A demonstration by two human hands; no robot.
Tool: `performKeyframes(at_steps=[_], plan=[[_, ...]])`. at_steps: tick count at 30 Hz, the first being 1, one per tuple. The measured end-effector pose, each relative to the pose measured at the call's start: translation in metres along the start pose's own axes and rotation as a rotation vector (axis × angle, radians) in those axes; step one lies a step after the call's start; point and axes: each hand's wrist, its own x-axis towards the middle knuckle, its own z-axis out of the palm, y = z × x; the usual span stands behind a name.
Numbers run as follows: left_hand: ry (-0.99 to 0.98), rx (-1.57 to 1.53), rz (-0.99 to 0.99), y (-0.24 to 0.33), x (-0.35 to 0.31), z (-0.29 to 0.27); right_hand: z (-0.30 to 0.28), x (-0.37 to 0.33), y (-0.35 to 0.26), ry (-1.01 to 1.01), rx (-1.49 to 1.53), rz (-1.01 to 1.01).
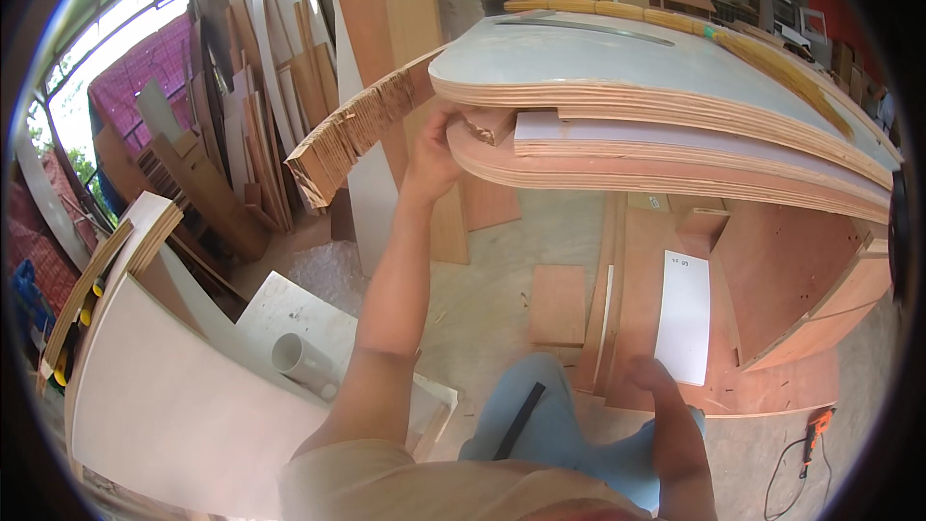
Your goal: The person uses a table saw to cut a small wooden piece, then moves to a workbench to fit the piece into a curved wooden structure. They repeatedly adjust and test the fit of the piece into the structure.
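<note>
My left hand [433, 162] is raised to the rounded left end of a workpiece of stacked plywood. It grips the end of the lower curved plywood panel [617, 166], and its fingertips are partly hidden in the gap. Above that gap lies a thicker plywood panel [598, 98] with a pale top. A white strip [617, 131] shows between the two layers. My right hand [655, 374] hangs low by my leg, close to the lower left corner of a white rectangular sheet [683, 318]. Its fingers look bent and are blurred.
A bamboo-like pole [617, 10] and a thin metal strip [579, 29] lie on the upper panel. Plywood boards [558, 304] are on the floor, with an orange corded tool [820, 422] at right. A large curved pale panel [183, 396] and a white pipe [294, 354] stand left.
</note>
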Motion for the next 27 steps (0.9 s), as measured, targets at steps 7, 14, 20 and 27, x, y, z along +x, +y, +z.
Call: performKeyframes(at_steps=[7,14,20,27], plan=[[-0.02,0.012,-0.105,0.004,0.002,-0.004,-0.133,-0.059,-0.196,0.919,0.207,-0.643],[-0.067,0.077,0.002,-0.004,0.005,-0.012,-0.259,-0.112,-0.341,1.356,-0.285,-1.025],[-0.062,0.026,-0.018,-0.002,0.006,-0.007,-0.309,-0.111,-0.37,1.431,-0.435,-0.882],[-0.075,-0.04,-0.033,-0.004,0.006,-0.012,-0.306,-0.12,-0.407,1.364,-0.443,-0.788]])
